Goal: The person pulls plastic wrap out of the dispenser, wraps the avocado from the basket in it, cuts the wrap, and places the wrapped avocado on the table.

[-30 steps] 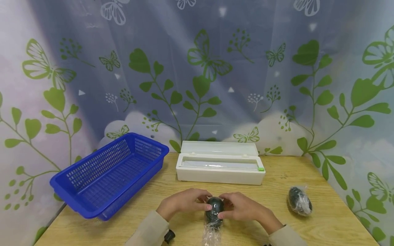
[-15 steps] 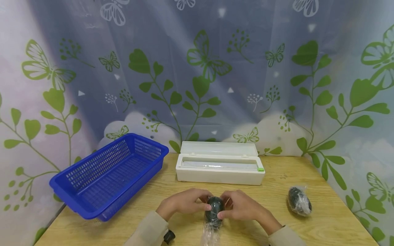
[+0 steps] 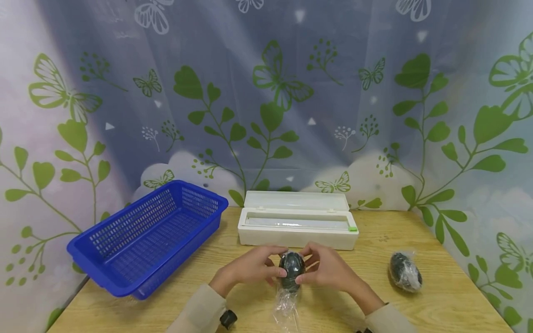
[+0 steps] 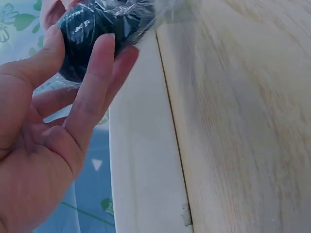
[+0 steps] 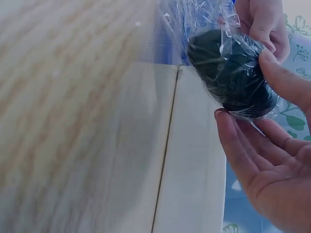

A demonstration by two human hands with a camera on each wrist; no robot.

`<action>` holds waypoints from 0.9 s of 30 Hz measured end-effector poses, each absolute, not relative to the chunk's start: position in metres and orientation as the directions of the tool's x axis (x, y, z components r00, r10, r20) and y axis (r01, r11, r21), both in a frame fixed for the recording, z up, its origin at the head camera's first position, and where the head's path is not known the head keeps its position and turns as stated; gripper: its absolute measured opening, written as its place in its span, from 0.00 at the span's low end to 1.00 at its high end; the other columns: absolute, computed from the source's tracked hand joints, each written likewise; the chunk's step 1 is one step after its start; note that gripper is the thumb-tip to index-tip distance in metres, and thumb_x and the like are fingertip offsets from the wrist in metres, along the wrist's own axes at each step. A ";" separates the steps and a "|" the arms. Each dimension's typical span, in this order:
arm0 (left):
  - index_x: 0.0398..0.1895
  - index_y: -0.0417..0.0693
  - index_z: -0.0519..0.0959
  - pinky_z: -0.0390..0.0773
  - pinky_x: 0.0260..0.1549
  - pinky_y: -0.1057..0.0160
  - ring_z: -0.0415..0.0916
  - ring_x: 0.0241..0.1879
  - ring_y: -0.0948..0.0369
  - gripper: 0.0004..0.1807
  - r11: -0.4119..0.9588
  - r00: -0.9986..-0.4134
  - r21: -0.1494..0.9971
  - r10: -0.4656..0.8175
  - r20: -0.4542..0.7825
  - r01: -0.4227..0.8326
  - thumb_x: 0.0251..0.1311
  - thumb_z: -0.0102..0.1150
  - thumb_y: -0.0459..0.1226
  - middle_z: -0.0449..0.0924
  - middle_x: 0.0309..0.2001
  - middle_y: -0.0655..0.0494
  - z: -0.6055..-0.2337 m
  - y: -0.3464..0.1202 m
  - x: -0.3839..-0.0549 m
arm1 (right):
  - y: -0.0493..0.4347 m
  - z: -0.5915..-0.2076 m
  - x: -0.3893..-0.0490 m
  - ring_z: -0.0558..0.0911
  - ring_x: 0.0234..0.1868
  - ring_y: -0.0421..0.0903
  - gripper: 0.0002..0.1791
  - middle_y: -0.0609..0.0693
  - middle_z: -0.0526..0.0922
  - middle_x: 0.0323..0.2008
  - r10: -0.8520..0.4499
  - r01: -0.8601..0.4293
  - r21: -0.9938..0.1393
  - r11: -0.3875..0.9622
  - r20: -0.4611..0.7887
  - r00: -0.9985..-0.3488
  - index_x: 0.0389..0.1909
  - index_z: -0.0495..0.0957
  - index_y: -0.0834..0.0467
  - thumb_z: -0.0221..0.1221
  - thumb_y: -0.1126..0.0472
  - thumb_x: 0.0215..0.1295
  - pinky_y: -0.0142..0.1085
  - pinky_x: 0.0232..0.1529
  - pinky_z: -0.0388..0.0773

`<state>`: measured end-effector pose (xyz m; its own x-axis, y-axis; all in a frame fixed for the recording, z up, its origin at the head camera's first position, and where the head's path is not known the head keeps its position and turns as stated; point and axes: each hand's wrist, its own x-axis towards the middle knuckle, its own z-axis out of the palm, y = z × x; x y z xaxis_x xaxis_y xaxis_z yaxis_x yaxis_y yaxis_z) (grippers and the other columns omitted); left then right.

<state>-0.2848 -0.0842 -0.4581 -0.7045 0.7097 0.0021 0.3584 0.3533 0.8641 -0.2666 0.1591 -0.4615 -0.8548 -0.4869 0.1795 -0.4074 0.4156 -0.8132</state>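
Note:
A dark green oval fruit, by its look an avocado (image 3: pixel 292 266), is wrapped in clear plastic film. My left hand (image 3: pixel 254 268) grips one side of it with thumb and fingers. On the opposite side, my right hand (image 3: pixel 326 272) holds it the same way, thumb on the near face. A loose tail of film (image 3: pixel 286 305) trails from the near end toward me. In the right wrist view the crinkled wrap around the avocado (image 5: pixel 228 68) shows clearly. The left wrist view shows the left fingers spread beneath the avocado (image 4: pixel 80 41).
Behind my hands stands a white cling film dispenser (image 3: pixel 297 238), lid raised, with a roll inside. A blue perforated basket (image 3: pixel 145 245) sits at the left. Another film-wrapped dark avocado (image 3: pixel 405 273) lies on the wooden table (image 3: pixel 445 305) at the right. A patterned curtain hangs behind.
Both hands have moved the avocado a little up and away from me, toward the dispenser. Its film tail now trails more visibly. Basket, dispenser and other avocado have not moved.

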 end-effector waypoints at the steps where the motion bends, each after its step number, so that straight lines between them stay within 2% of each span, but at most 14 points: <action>1: 0.69 0.44 0.63 0.85 0.30 0.60 0.83 0.32 0.64 0.33 0.348 -0.705 0.860 0.709 0.018 0.372 0.61 0.60 0.41 0.67 0.65 0.47 -0.457 -0.084 -0.285 | 0.159 -0.461 -0.267 0.84 0.40 0.46 0.30 0.52 0.80 0.46 -0.481 -0.407 -0.820 0.403 0.189 -0.856 0.47 0.74 0.55 0.75 0.51 0.44 0.31 0.37 0.83; 7: 0.66 0.48 0.67 0.81 0.38 0.70 0.81 0.41 0.65 0.32 0.368 -0.718 0.787 0.684 0.131 0.495 0.59 0.62 0.45 0.69 0.63 0.50 -0.452 -0.085 -0.285 | 0.160 -0.459 -0.268 0.80 0.47 0.50 0.37 0.52 0.76 0.57 -0.458 -0.379 -0.843 0.381 0.184 -0.870 0.61 0.70 0.51 0.72 0.50 0.48 0.34 0.38 0.83; 11: 0.67 0.54 0.66 0.81 0.41 0.71 0.80 0.46 0.62 0.32 0.352 -0.716 0.773 0.673 0.183 0.528 0.59 0.61 0.46 0.67 0.65 0.53 -0.451 -0.085 -0.286 | 0.161 -0.456 -0.266 0.80 0.49 0.52 0.34 0.51 0.75 0.59 -0.443 -0.365 -0.856 0.367 0.184 -0.877 0.60 0.71 0.43 0.71 0.50 0.51 0.33 0.36 0.83; 15: 0.66 0.59 0.65 0.81 0.43 0.69 0.78 0.51 0.57 0.32 0.290 -0.720 0.818 0.665 0.200 0.496 0.58 0.63 0.43 0.65 0.65 0.54 -0.448 -0.084 -0.285 | 0.159 -0.452 -0.263 0.80 0.51 0.54 0.36 0.51 0.75 0.58 -0.421 -0.424 -0.836 0.348 0.264 -0.868 0.60 0.71 0.43 0.72 0.57 0.48 0.32 0.36 0.84; 20: 0.62 0.64 0.67 0.83 0.42 0.63 0.76 0.56 0.53 0.23 0.217 -0.745 0.880 0.637 0.200 0.422 0.64 0.57 0.44 0.66 0.63 0.58 -0.442 -0.085 -0.284 | 0.156 -0.450 -0.262 0.77 0.54 0.55 0.37 0.50 0.76 0.56 -0.421 -0.557 -0.777 0.294 0.418 -0.805 0.59 0.72 0.48 0.71 0.70 0.46 0.32 0.36 0.84; 24: 0.57 0.58 0.70 0.84 0.41 0.58 0.76 0.54 0.52 0.15 0.164 -0.757 0.898 0.611 0.233 0.409 0.70 0.47 0.46 0.70 0.58 0.54 -0.438 -0.084 -0.284 | 0.153 -0.451 -0.262 0.77 0.55 0.56 0.35 0.52 0.75 0.56 -0.437 -0.659 -0.705 0.264 0.522 -0.733 0.57 0.74 0.51 0.70 0.74 0.45 0.31 0.34 0.84; 27: 0.51 0.55 0.71 0.85 0.38 0.58 0.77 0.50 0.54 0.12 0.171 -0.776 0.896 0.581 0.244 0.410 0.71 0.44 0.47 0.72 0.51 0.51 -0.436 -0.083 -0.283 | 0.150 -0.453 -0.260 0.76 0.56 0.58 0.34 0.56 0.72 0.59 -0.459 -0.711 -0.651 0.266 0.563 -0.687 0.56 0.74 0.55 0.68 0.76 0.46 0.31 0.33 0.84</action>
<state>-0.2833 -0.0832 -0.4363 -0.7760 0.5815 0.2444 0.4105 0.1713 0.8956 -0.2605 0.1499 -0.4531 -0.6872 -0.4595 0.5627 -0.7109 0.2657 -0.6512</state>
